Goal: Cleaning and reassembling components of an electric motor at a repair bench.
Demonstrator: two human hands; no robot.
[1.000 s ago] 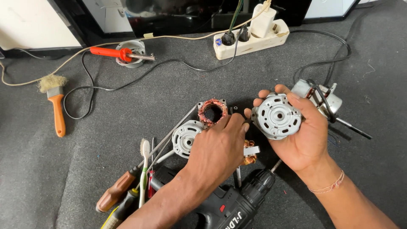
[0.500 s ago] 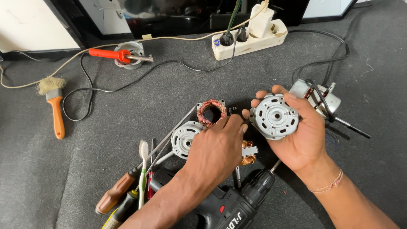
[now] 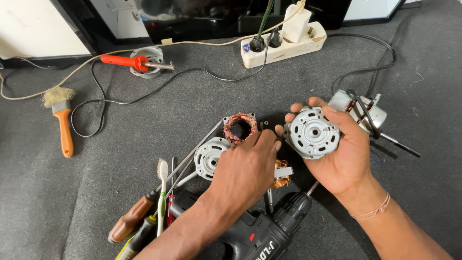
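My right hand (image 3: 344, 156) holds a round grey motor end cover (image 3: 313, 133) with its vented face turned up. My left hand (image 3: 245, 171) reaches over the floor, its fingertips by a small dark part (image 3: 264, 126) next to the copper-wound stator (image 3: 239, 127). Whether the fingers grip anything is hidden. A second white end cover (image 3: 209, 156) lies just left of that hand. Another copper-wound piece (image 3: 282, 175) peeks out from under the left palm.
A cordless drill (image 3: 262, 231) lies under my left forearm. Screwdrivers (image 3: 139, 219) and a toothbrush (image 3: 162, 192) lie at lower left, an orange brush (image 3: 61, 120) far left. A soldering iron (image 3: 132, 61), power strip (image 3: 284, 43) and a grey motor with shaft (image 3: 368, 115) sit behind.
My left hand has crept a little forward toward the stator. The right hand keeps the grey cover nearly still.
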